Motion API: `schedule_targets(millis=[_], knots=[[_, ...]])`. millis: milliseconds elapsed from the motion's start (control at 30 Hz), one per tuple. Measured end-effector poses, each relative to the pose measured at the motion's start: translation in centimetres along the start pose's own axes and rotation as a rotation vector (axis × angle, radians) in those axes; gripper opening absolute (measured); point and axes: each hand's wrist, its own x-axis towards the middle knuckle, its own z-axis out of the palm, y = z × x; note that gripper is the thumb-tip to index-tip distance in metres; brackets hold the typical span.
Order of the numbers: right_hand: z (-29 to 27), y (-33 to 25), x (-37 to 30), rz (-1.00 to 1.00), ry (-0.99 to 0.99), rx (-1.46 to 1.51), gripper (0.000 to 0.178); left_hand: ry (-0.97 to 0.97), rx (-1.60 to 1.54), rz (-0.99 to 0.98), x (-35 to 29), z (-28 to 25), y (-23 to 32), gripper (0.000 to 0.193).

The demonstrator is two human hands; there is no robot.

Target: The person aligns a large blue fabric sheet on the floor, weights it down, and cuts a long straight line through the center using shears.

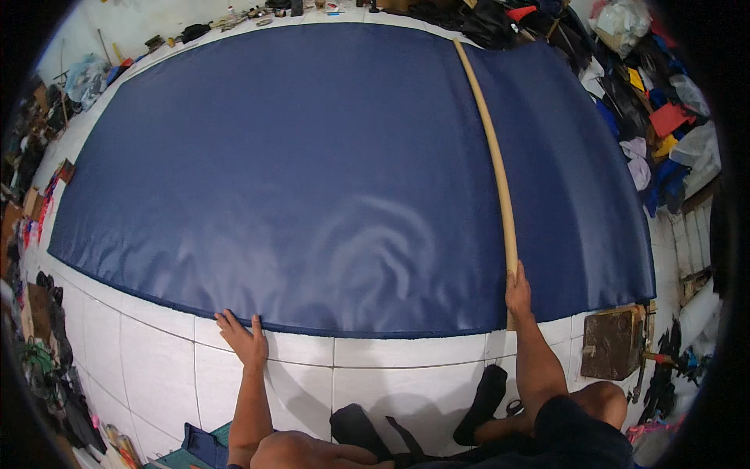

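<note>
A navy blue fabric sheet [312, 172] is spread across the white tiled floor [156, 352]. Its near edge is pressed by the left hand [244, 338], fingers spread. A long wooden stick [492, 148], laid on the sheet, is gripped by the right hand [518, 294].

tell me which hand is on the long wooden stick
The right hand rests on the near end of the long wooden stick lying across the blue fabric. The left hand presses flat at the fabric's near edge.

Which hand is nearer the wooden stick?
Right. The right hand rests on the near end of the stick lying across the blue sheet. The left hand is far off to the left, pressing the sheet's near edge.
</note>
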Motion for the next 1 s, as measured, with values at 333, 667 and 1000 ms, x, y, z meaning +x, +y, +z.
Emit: schedule_targets(millis=[333, 667, 1000], knots=[[4.4, -14.0, -6.9, -0.336, -0.141, -0.059, 0.061, 0.005, -0.037, 0.053, 0.3, -0.5, -0.7, 0.089], [9.2, -23.9, -12.9, -1.051, -0.449, -0.147, 0.060, -0.012, -0.024, 0.019, -0.2, -1.3, 0.0, 0.086], [8.7, -21.6, -21.9, -1.277, -0.654, -0.202, 0.062, 0.278, -0.342, -0.421, -2.6, -4.5, -1.1, 0.106]])
